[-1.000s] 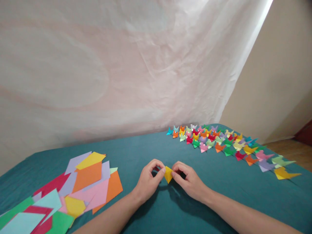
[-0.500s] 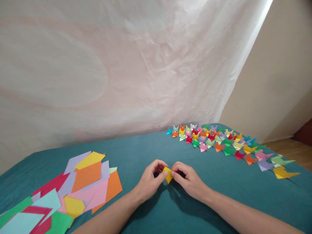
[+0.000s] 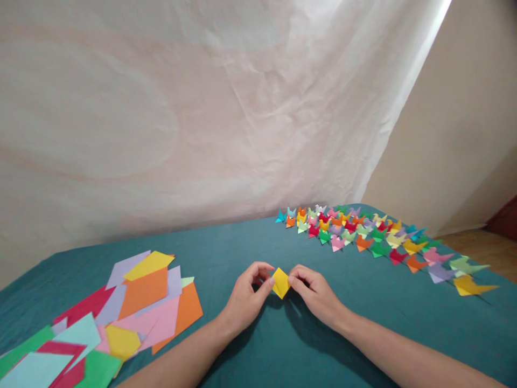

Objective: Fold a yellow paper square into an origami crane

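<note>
A small yellow piece of folded paper point(image 3: 280, 283), diamond-shaped with a crease showing, is held just above the green cloth between both hands. My left hand point(image 3: 252, 291) pinches its left corner between thumb and fingers. At the opposite corner, my right hand point(image 3: 313, 291) grips it with thumb and forefinger. The paper's front face is in plain sight, and its back is hidden.
Overlapping coloured paper sheets point(image 3: 145, 293) spread over the left of the green-covered table point(image 3: 226, 248). Rows of small folded paper birds point(image 3: 379, 249) stand at the right and back right. Behind the table hangs a pale curtain point(image 3: 202, 108).
Both hands have shifted slightly outward toward the paper's corners. More of the yellow diamond now shows, and it sits a little higher.
</note>
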Demonstrator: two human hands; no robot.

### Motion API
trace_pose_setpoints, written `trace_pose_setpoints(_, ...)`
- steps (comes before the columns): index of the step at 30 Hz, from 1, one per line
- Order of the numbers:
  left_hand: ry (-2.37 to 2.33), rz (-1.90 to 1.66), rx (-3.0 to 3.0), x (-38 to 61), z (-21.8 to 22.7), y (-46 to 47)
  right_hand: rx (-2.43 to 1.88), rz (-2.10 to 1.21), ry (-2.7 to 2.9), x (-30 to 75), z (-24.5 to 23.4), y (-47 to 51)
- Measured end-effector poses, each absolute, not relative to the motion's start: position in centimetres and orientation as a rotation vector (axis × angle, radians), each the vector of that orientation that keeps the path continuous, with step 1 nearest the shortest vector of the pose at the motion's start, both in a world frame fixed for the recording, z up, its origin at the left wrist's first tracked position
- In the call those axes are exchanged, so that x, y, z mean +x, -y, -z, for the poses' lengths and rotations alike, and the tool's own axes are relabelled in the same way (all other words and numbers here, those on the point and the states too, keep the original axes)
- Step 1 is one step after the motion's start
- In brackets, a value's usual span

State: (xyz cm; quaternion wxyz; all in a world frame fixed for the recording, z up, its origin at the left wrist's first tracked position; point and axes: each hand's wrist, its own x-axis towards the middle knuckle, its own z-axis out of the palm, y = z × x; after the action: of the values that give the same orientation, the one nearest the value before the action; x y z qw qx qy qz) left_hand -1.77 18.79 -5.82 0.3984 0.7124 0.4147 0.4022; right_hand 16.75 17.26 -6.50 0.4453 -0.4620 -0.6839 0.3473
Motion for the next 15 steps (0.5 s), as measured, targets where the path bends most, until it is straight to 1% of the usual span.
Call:
trace_pose_setpoints(7,-1.069,-0.974,2.110,-1.9,5.4,-18.6,-1.168,-0.695,1.823,17.0,7.0,-17.8)
trace_pose_setpoints(15,-1.189,-0.871,2.237,-2.2,6.3,-18.9,-1.303,-0.477,1.930,17.2,7.6,-18.2)
